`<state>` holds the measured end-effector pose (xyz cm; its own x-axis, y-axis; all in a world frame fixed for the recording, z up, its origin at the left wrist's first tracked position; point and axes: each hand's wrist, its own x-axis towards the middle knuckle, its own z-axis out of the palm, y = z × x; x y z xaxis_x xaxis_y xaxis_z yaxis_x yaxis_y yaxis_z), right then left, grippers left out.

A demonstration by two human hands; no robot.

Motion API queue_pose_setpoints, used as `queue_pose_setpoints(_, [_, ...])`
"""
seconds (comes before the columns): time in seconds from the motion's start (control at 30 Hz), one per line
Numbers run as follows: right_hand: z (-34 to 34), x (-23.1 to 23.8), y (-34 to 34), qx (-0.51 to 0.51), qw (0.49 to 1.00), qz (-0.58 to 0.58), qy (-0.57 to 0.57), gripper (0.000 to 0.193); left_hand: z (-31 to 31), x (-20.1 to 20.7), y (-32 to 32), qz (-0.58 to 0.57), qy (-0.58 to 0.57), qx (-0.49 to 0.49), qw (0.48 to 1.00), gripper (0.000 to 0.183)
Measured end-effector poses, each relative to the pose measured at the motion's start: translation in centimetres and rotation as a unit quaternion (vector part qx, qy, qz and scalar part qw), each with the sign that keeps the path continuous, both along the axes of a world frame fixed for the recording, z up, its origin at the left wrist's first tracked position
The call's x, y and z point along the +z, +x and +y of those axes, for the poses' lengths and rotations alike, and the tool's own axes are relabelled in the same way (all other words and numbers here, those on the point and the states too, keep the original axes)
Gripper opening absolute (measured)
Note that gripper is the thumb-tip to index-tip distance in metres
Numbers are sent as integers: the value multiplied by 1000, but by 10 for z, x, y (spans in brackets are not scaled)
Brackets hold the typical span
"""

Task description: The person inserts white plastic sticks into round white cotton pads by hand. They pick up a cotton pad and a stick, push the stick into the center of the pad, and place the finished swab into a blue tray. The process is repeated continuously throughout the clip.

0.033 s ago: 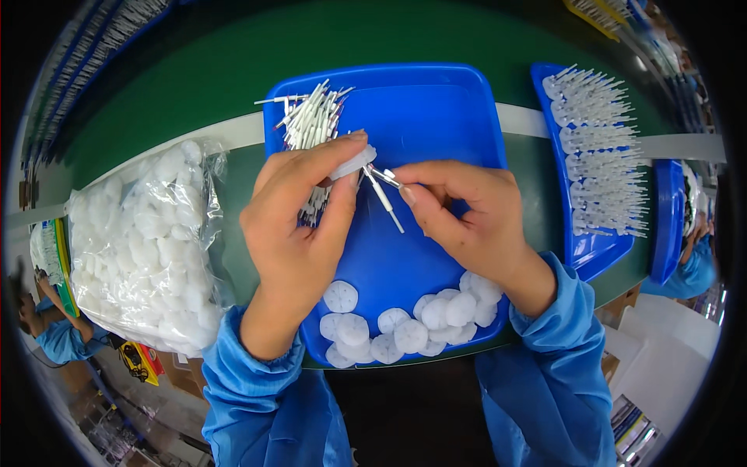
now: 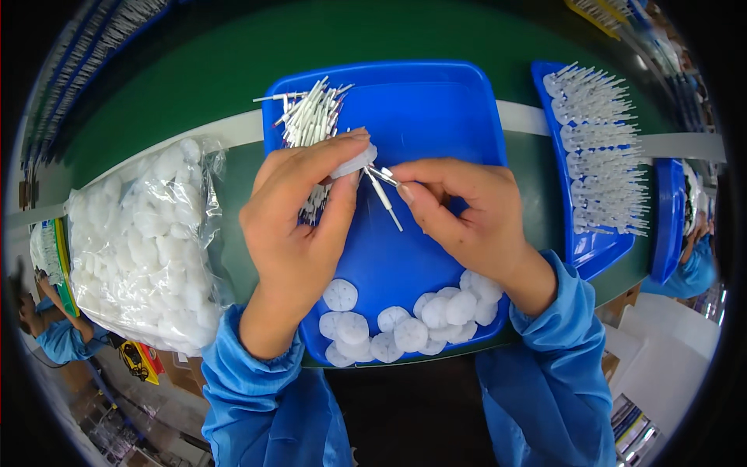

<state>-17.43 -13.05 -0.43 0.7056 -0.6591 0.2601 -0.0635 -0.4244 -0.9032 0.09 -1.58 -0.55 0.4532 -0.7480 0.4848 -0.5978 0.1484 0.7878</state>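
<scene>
Over the blue tray [image 2: 436,101], my left hand [image 2: 299,210] pinches a round white plastic disc [image 2: 357,161] between thumb and fingers. A thin white rod [image 2: 384,204] with a metallic-looking end hangs down and to the right from beside the disc. My right hand [image 2: 467,206] grips a second small white rod [image 2: 387,176] by thumb and forefinger, its end close to the disc's underside. Whether that end sits in the disc I cannot tell. Several loose white discs [image 2: 411,335] lie along the tray's near edge. A heap of white rods [image 2: 311,113] rests at its far left, partly behind my left hand.
Left of the tray lies a clear plastic bag of white discs [image 2: 144,241]. At the right, a blue tray [image 2: 599,253] holds rows of discs with rods standing out of them. Another blue tray [image 2: 667,222] is farther right. Other people's blue sleeves [image 2: 66,342] show at both sides.
</scene>
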Motion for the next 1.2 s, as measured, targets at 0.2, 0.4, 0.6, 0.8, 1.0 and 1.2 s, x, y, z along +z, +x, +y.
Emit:
queue_pose_setpoints(0.2, [1,3,0,-28,999,3,29,14,4,2,2,-26,39,-17,999,33])
queue_pose_setpoints(0.4, [-2,3,0,-12,997,73,28,13,3,5,-5,-35,63,11,997,35])
queue_pose_setpoints(0.6, [1,-5,5,-50,997,40,-45,12,1,5,-6,-176,16,-1,984,41])
queue_pose_setpoints(0.8, [-4,-12,7,-75,981,14,-177,11,6,10,-15,-213,55,13,975,39])
queue_pose_setpoints(1.0, [-7,-10,6,-57,964,43,-254,9,10,17,-25,-178,114,21,977,38])
queue_pose_setpoints(1.2, [-5,-5,5,-74,971,58,-218,13,7,13,-12,-101,100,-1,990,44])
